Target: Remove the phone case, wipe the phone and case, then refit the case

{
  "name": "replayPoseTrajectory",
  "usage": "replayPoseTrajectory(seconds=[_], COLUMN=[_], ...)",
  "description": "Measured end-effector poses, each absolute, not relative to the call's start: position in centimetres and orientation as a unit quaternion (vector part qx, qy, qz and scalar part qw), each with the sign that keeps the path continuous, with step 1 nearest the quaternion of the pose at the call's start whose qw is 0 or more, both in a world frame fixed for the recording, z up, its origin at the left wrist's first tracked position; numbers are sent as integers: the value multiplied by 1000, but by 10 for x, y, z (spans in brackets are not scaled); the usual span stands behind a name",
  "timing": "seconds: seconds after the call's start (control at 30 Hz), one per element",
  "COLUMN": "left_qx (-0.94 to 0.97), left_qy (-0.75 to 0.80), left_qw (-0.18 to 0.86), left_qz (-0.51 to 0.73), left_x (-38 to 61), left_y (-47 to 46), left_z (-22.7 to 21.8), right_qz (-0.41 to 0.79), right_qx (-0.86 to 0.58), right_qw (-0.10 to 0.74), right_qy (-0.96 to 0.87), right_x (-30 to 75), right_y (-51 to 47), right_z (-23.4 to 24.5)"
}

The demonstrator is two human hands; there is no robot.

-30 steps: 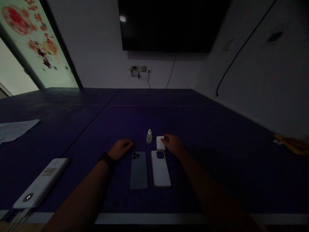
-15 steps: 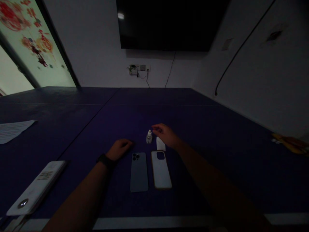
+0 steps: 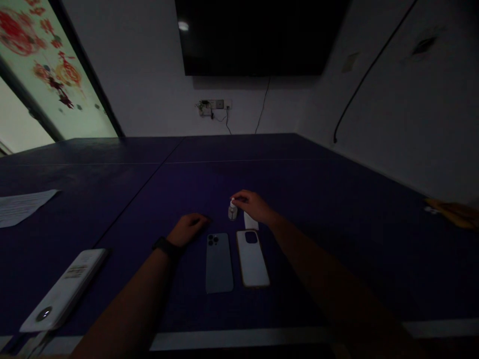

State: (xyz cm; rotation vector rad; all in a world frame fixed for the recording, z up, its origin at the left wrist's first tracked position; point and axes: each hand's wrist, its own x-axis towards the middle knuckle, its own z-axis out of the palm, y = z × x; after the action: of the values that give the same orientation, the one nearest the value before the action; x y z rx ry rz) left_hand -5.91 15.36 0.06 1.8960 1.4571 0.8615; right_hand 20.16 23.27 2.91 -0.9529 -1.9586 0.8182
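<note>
purple table point(image 3: 179, 187): bottle point(image 3: 232, 214) just left of right hand point(image 3: 255, 205); fingers half-curled at cap point(image 3: 233, 201), grip unclear.

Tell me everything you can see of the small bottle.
The bottle is small and clear-looking, perhaps glass or plastic, with a dark mark on its front and a white cap. It stands upright on the table, beyond the gap between the phone and the case. The right hand has its fingers at the cap; whether they grip it is unclear.
</note>
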Motion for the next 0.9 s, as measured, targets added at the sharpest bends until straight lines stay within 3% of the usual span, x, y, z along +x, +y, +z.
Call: replayPoseTrajectory(seconds=[0.43,0.9], left_qx=[711,710], left_qy=[551,551], left_qw=[298,304], left_qz=[320,317], left_x=[-60,-58], left_y=[152,151], left_z=[3,5], right_qz=[281,245], right_qx=[-391,-442], right_qw=[519,499], right_qy=[-706,-704], right_x=[242,255], right_y=[237,224], right_z=[77,27])
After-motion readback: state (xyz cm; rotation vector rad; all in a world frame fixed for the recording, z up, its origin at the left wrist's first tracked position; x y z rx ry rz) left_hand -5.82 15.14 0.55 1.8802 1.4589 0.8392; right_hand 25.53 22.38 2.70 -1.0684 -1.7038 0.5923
